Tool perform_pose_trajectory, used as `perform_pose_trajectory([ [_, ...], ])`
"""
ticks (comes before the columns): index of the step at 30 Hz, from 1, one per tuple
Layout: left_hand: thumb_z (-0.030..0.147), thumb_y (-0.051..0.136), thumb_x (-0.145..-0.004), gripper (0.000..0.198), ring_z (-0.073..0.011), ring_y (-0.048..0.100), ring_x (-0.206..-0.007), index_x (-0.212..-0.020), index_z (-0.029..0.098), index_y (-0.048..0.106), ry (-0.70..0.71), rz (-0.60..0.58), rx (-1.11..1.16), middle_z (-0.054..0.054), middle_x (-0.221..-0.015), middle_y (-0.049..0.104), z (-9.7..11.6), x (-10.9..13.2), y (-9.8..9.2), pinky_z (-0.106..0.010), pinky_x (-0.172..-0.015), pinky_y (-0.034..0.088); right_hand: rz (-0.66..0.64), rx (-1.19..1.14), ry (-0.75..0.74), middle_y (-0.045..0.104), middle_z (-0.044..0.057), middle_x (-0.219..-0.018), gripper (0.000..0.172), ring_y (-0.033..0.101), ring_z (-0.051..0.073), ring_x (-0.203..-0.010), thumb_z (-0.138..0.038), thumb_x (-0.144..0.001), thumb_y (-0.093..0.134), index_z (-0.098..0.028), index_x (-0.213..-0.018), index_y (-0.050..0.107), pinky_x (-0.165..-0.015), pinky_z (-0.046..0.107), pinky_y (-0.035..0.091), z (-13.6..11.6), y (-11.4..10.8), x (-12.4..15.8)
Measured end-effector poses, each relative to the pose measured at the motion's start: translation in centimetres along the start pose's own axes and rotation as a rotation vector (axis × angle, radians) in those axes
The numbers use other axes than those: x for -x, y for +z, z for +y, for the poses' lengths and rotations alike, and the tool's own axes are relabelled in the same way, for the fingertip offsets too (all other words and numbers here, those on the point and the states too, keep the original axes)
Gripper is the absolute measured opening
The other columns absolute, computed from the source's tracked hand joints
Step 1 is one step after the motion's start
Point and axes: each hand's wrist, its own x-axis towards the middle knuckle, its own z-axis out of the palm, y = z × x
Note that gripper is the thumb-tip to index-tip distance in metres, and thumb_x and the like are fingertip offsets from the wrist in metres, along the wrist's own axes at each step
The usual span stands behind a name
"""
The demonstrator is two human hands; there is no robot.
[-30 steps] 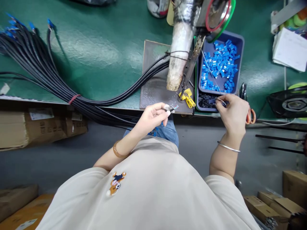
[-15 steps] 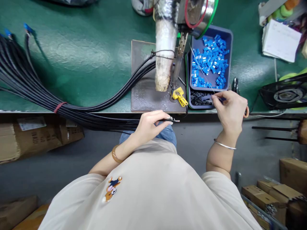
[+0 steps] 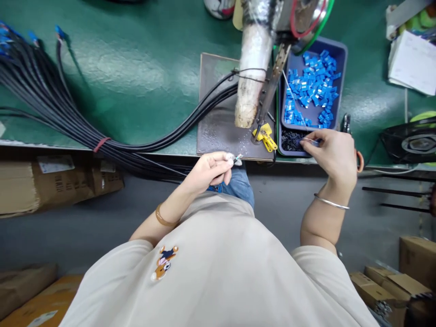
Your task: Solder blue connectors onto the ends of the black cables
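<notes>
Cable end (image 3: 238,157) pinched in left hand (image 3: 213,169), thin strand (image 3: 290,88) in right hand (image 3: 335,152)

Cable end noted near centre of frame, just below the lower edge of a dark board (image 3: 218,136). It is gripped between thumb and fingers of the left hand; its jacket is mostly covered by them, and only short coloured wires are exposed, too small to be counted. The run of cable behind that hand is hidden by hand and forearm. The strand is pinched between thumb and index finger of the right hand, right of centre; its upper part is lost at a perforated metal shaft (image 3: 278,72), and its tip cannot be made out. The lower tray (image 3: 293,153) is partly covered by the upper tray (image 3: 341,86) and by the right hand. A fan (image 3: 417,143) is cut off at the right edge, and a round canister (image 3: 220,8) at the top. Scissors are mostly concealed behind the right hand; an orange handle (image 3: 360,161) is seen.

Counts: hands, two; trays, two; bracelets, two, one per forearm; red tie (image 3: 101,144), one, wrapped around the cable bundle (image 3: 136,147) at left. Black cables are overlapped and could not be tallied. Blue connectors (image 3: 311,86) are heaped in the upper tray, dozens at least; black pieces (image 3: 290,140) below are likewise uncountable. Yellow clips (image 3: 267,137) are seen beside the shaft's lower end, number uncertain.
</notes>
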Motion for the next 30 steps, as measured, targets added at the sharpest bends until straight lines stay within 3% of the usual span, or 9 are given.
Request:
perform_pose_trajectory([
  [3, 0.036, 0.066, -0.086, 0.029, -0.0004, 0.028, -0.03, -0.103, 0.017, 0.054, 0.073, 0.047, 0.069, 0.001, -0.059, 0.066, 0.3, -0.1, 0.4, -0.017, -0.034, 0.015, 0.033, 0.071, 0.06, 0.07, 0.007, -0.07, 0.013, 0.052, 0.016, -0.061, -0.025, -0.076, 0.063, -0.019, -0.083, 0.073, -0.067, 0.031, 0.035, -0.5, 0.0, 0.1],
  [6, 0.032, 0.066, -0.086, 0.025, 0.0006, 0.032, -0.031, -0.102, 0.016, 0.054, 0.11, 0.057, 0.062, 0.0, -0.065, 0.068, 0.4, -0.5, 1.0, -0.015, -0.033, 0.017, 0.122, 0.038, 0.085, 0.064, 0.004, -0.062, 0.013, 0.05, 0.014, -0.057, -0.026, -0.077, 0.062, -0.019, -0.083, 0.072, -0.067, 0.03, 0.036, -0.4, 0.3, 0.4],
  [10, 0.031, 0.066, -0.087, 0.023, 0.0007, 0.033, -0.031, -0.099, 0.016, 0.053, 0.128, 0.075, 0.058, 0.001, -0.066, 0.068, 0.6, -0.9, 1.3, -0.014, -0.031, 0.019, 0.328, -0.158, 0.092, 0.066, 0.001, -0.066, 0.009, 0.043, 0.008, -0.049, -0.022, -0.076, 0.065, -0.019, -0.083, 0.071, -0.061, 0.026, 0.036, -0.6, 0.6, 1.3],
  [13, 0.031, 0.064, -0.088, 0.022, 0.0006, 0.034, -0.031, -0.099, 0.017, 0.052, 0.141, 0.068, 0.043, 0.002, -0.065, 0.068, 0.8, -1.2, 1.5, -0.013, -0.031, 0.02, 0.429, -0.37, 0.07, 0.068, 0.001, -0.073, 0.012, 0.035, 0.005, -0.045, -0.024, -0.08, 0.066, -0.018, -0.088, 0.072, -0.05, 0.025, 0.029, -2.2, 0.5, 2.9],
  [17, 0.03, 0.064, -0.088, 0.021, 0.0005, 0.034, -0.031, -0.1, 0.018, 0.051, 0.149, 0.04, 0.029, 0.002, -0.064, 0.067, 1.0, -1.6, 1.6, -0.013, -0.03, 0.02, 0.329, -0.711, -0.013, 0.061, -0.004, -0.064, 0.015, 0.03, 0.005, -0.044, -0.03, -0.081, 0.07, -0.022, -0.093, 0.074, -0.045, 0.025, 0.022, -6.0, 1.1, 5.3],
  [21, 0.033, 0.065, -0.088, 0.023, 0.0002, 0.034, -0.03, -0.099, 0.02, 0.05, 0.14, 0.006, 0.011, 0.003, -0.063, 0.066, 1.1, -1.9, 1.7, -0.013, -0.03, 0.02, 0.325, -0.813, -0.097, 0.069, -0.002, -0.074, 0.008, 0.036, 0.005, -0.047, -0.028, -0.083, 0.07, -0.024, -0.087, 0.075, -0.046, 0.024, 0.026, -9.2, 2.8, 6.3],
  [26, 0.033, 0.065, -0.088, 0.024, 0.0, 0.034, -0.03, -0.099, 0.02, 0.048, 0.135, -0.034, 0.007, 0.004, -0.061, 0.065, 1.3, -2.1, 1.8, -0.013, -0.03, 0.019, 0.362, -0.912, -0.109, 0.075, 0.0, -0.084, 0.011, 0.048, 0.006, -0.051, -0.029, -0.087, 0.066, -0.023, -0.09, 0.074, -0.048, 0.024, 0.034, -10.6, 4.6, 6.2],
  [30, 0.032, 0.066, -0.087, 0.024, -0.0004, 0.033, -0.03, -0.098, 0.02, 0.048, 0.129, -0.041, 0.013, 0.004, -0.06, 0.064, 1.3, -2.2, 1.9, -0.014, -0.03, 0.018, 0.282, -0.965, -0.086, 0.076, -0.001, -0.086, 0.012, 0.034, 0.003, -0.044, -0.029, -0.088, 0.065, -0.024, -0.093, 0.074, -0.042, 0.024, 0.026, -10.6, 5.2, 6.5],
])
